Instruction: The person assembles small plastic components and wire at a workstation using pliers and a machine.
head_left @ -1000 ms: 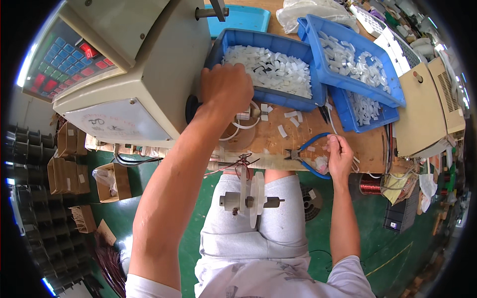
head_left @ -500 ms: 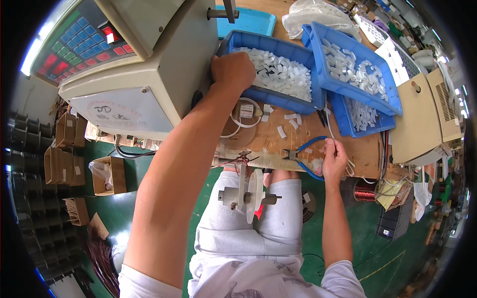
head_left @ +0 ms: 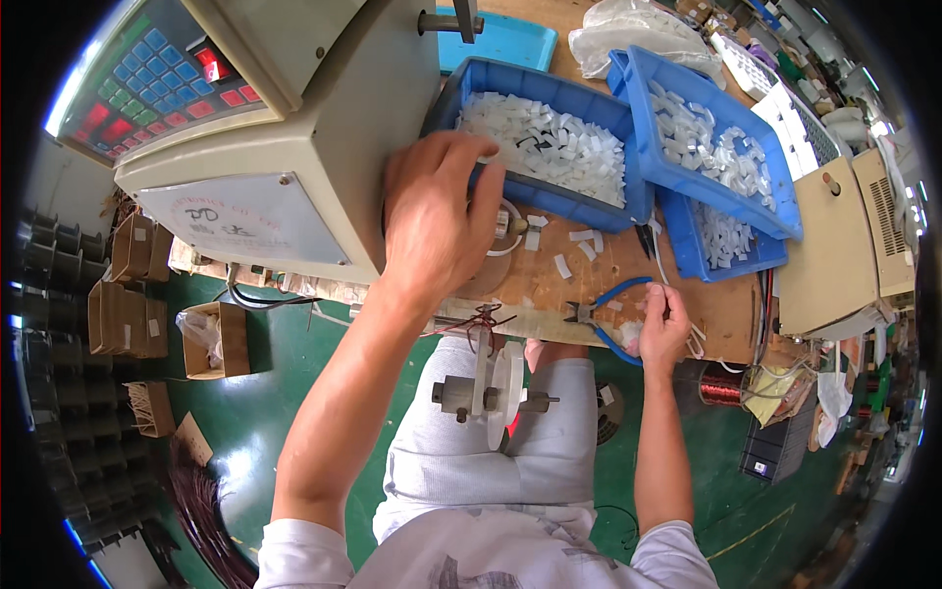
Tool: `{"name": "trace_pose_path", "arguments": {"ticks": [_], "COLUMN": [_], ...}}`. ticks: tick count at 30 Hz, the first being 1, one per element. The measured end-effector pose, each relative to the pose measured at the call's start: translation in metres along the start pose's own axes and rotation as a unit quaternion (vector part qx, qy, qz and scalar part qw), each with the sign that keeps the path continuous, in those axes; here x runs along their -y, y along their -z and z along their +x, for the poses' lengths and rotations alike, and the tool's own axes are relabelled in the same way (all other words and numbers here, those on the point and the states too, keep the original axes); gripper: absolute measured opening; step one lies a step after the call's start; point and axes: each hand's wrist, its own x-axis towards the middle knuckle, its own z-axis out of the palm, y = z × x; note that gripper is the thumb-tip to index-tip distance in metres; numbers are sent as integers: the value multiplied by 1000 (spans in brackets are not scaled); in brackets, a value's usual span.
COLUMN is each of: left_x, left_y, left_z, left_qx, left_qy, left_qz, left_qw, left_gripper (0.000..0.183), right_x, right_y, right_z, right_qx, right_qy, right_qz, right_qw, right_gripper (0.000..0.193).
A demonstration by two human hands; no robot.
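Observation:
My left hand (head_left: 442, 211) is beside the beige keypad machine (head_left: 343, 128), in front of the blue bin (head_left: 549, 182) of small white plastic pieces. Its thumb and fingers are apart, and I see nothing between them. It covers part of the machine's side and a white ring-shaped part (head_left: 510, 231). At the table's front edge my right hand (head_left: 664, 329) is closed in a pinch. A thin white strip (head_left: 658, 257) runs up from its fingertips; whether they grip it I cannot tell. Blue-handled cutting pliers (head_left: 616, 292) lie beside this hand. A spindle with pale discs (head_left: 505, 393) stands over my lap.
Two stacked blue bins (head_left: 721, 196) with more white pieces stand at the right, next to another beige machine (head_left: 834, 245). Loose white pieces (head_left: 562, 266) are scattered on the wooden table (head_left: 535, 290). A light-blue tray (head_left: 510, 44) is at the back. Copper wire (head_left: 721, 390) hangs low right.
My left hand has come back from the bin's left edge toward me, and its fingers have spread. My right hand stays by the pliers, nearly still. The view has shifted slightly.

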Motion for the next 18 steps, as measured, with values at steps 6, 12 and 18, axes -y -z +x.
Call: {"name": "trace_pose_path", "arguments": {"ticks": [6,12,18], "left_x": [2,2,0], "left_y": [16,13,15], "left_z": [-22,-26,-25], "left_qx": [80,190,188], "left_qy": [-31,-6,-4], "left_qz": [20,88,82], "left_qw": [996,978,979], "left_gripper": [54,111,119], "right_x": [-3,4,3], "right_y": [0,-1,0], "right_z": [0,0,-1], "right_qx": [2,10,11], "right_qy": [16,10,20], "right_qz": [-8,-17,-38], "right_qw": [1000,1000,999], "right_gripper": [17,16,15]}}
